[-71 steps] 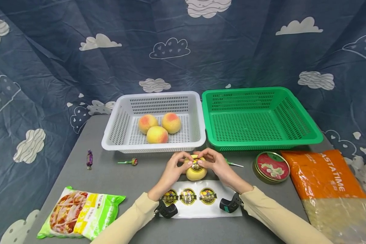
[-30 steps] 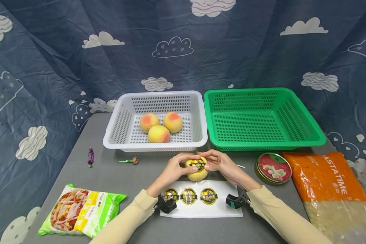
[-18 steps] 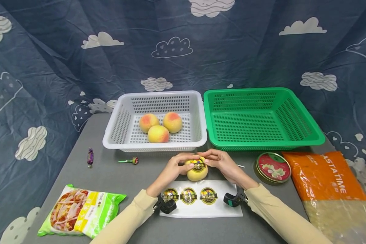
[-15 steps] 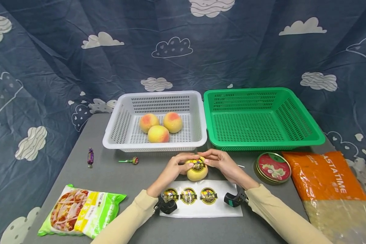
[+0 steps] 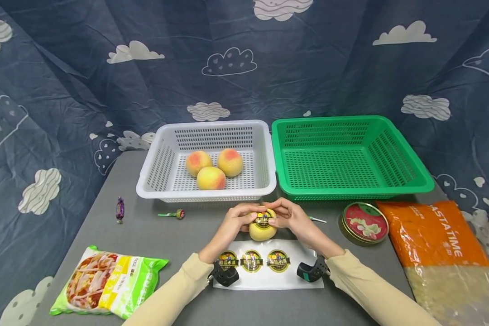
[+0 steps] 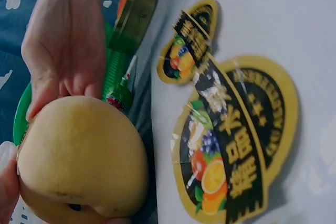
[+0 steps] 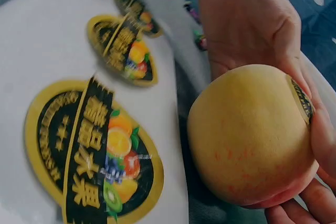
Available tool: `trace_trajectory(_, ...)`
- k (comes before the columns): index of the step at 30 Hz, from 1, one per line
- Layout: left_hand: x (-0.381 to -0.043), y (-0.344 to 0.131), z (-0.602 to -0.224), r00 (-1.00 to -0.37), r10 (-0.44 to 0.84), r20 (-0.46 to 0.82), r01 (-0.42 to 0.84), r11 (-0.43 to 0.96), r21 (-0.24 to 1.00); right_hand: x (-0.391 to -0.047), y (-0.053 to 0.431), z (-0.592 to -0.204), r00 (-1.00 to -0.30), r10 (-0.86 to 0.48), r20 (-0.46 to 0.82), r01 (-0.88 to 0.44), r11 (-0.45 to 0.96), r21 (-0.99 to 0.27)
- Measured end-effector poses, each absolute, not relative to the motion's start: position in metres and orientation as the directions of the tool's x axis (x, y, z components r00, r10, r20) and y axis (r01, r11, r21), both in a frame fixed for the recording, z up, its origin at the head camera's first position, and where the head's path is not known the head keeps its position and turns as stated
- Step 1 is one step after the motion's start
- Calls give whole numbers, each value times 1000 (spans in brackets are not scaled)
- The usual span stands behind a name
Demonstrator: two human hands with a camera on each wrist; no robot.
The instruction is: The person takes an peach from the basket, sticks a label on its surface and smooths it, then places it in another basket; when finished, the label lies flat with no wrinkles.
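Both hands hold one yellow peach (image 5: 262,234) just behind a white sticker sheet. A round black-and-gold sticker (image 5: 263,220) with a banner lies on the peach's upper front. My left hand (image 5: 233,222) grips the left side, its thumb by the sticker's left edge. From the right, my right hand (image 5: 296,222) grips the peach with its thumb at the sticker's right edge. In the right wrist view, the peach (image 7: 247,135) shows a reddish underside and the sticker (image 7: 302,99) edge-on. On the sheet (image 5: 269,283) are several matching stickers, including one (image 6: 226,140) close in the left wrist view.
Behind stand a white basket (image 5: 205,194) with three peaches (image 5: 211,178) and a green basket (image 5: 356,191). Lollipops (image 5: 179,213) and a purple wrapped candy (image 5: 120,210) lie about. A round tin (image 5: 364,222) and orange pasta bag (image 5: 436,235) are right; a green food bag (image 5: 110,283) is front left.
Both thumbs have shifted over the sticker, out toward its edges, so more of its middle shows than at first. The peach stays in nearly the same place.
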State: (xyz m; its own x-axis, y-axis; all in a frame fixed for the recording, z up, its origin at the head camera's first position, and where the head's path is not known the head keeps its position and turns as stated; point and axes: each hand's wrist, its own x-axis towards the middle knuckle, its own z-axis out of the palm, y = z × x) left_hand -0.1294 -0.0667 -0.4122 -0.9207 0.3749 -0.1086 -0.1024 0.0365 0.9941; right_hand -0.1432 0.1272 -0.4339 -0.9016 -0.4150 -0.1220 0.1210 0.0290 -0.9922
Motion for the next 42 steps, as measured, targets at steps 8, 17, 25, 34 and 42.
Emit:
trace_trajectory(8, -129, -67, -412, -923, 374, -94, -84, 43, 996, -149, 126, -436, -923, -352, -155, 144, 56, -988)
trace_trajectory(17, -125, -72, -410, -899, 436, 38, 133, 189, 973, -144, 132, -439, -906, -401, -133, 122, 52, -991)
trace_trajectory(25, -126, -73, -418, -894, 445, 54, 157, 199, 967, -142, 136, -443, -904, -411, -118, 111, 40, -993)
trace_trajectory(34, -133, -70, -439, -900, 433, 56, 232, 364, 902, -140, 144, -435, -877, -476, -63, 48, 44, -998)
trace_trajectory(42, -128, -54, -419, -834, 526, 164, 358, 291, 887, -129, 197, -403, -893, -448, 36, -95, 109, -989)
